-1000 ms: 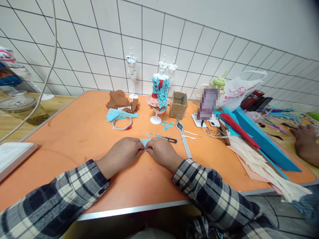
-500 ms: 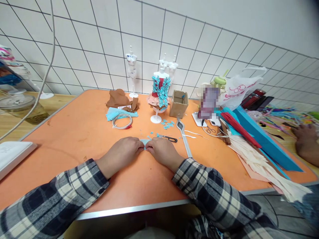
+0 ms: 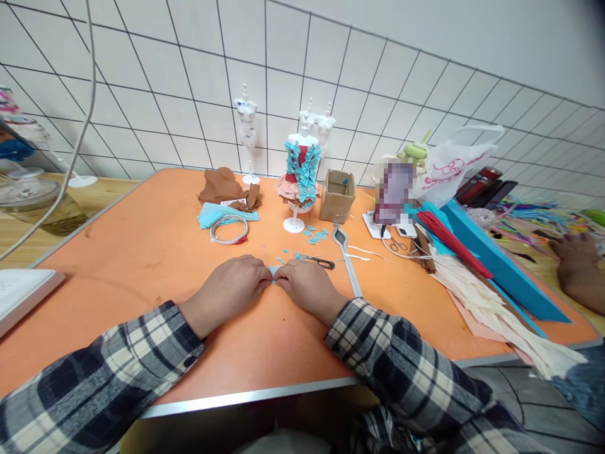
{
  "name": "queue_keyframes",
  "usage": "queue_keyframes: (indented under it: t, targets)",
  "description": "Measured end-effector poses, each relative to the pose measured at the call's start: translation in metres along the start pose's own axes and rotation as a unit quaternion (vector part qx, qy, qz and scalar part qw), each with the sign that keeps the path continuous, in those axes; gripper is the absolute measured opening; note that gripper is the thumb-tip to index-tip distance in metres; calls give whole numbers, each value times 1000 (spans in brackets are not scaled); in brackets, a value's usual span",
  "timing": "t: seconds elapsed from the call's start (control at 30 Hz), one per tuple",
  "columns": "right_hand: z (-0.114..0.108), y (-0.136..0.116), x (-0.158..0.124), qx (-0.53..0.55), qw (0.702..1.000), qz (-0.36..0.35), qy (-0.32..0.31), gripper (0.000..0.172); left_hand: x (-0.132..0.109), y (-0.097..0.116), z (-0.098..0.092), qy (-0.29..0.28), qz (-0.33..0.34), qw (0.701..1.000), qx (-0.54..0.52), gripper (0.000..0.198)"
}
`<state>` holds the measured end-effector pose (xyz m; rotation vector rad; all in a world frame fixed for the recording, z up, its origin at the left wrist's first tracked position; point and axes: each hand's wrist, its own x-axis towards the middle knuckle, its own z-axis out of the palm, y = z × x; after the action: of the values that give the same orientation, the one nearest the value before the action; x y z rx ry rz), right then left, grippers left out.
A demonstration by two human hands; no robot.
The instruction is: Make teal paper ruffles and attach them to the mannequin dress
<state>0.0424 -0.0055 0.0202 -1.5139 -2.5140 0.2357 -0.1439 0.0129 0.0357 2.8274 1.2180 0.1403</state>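
A small light-blue piece of crepe paper (image 3: 273, 270) is pinched between my two hands, low over the orange table (image 3: 246, 353). My left hand (image 3: 231, 284) grips its left side with thumb and fingers together. On its right side my right hand (image 3: 305, 284) pinches it the same way; the fingertips hide most of the piece. Just beyond my right hand lie black-handled thread snips (image 3: 319, 261) and a few blue scraps. Farther back are several small blue bows (image 3: 316, 234), beside a mini dress form (image 3: 302, 165) dressed in blue bows, red and pink ruffles.
Behind stand a cardboard box (image 3: 337, 194) and a white dress form (image 3: 247, 129). A coil of wire (image 3: 229, 229) lies on blue and brown paper at left. To the right are a phone (image 3: 396, 189), scissors (image 3: 397, 246) and crepe paper rolls (image 3: 456, 246). Another person's hand (image 3: 579, 258) rests far right.
Both hands stay pinched on the blue piece; my fingers have shifted slightly and less of it shows between them. The whole view has moved a little.
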Motion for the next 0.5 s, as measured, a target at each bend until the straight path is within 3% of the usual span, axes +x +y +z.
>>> queue_keyframes:
  t: [0.2, 0.5]
  targets:
    - [-3, -2, -1, -18, 1000, -9, -10, 23, 0, 0, 2, -16, -1, 1000, -10, 27]
    - [-6, -4, -2, -30, 999, 6, -26, 24, 1, -2, 1, 24, 25, 999, -10, 23]
